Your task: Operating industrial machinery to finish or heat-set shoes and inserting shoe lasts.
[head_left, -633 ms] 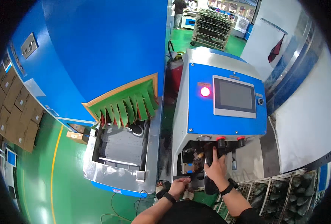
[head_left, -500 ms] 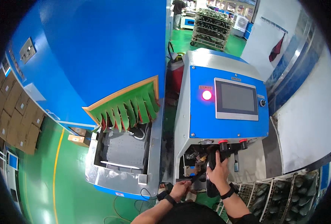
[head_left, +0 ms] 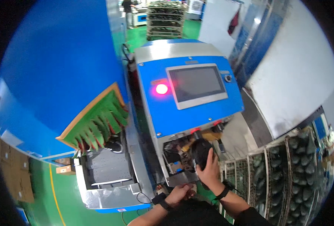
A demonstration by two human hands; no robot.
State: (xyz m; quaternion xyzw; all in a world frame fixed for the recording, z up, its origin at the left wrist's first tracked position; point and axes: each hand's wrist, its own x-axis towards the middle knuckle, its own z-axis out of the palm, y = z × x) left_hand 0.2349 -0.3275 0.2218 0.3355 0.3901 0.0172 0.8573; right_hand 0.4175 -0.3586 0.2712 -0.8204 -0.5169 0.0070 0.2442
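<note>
A rounded object (head_left: 200,151) is black, the flat machine panel (head_left: 155,115) blue, the slit strip curtain (head_left: 98,122) green and red.

Bright light fills the slightly blurred view, with a red lamp (head_left: 161,89) flaring just left of the screen (head_left: 197,84), a white glint on the shiny column (head_left: 257,22) beyond its right, deep shadow in the opening (head_left: 171,155) below it, and fisheye-bent edges darkening to black.

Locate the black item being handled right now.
Head view, below and right of centre: the black item is in the right hand, at the open bay under the blue machine panel.
</note>
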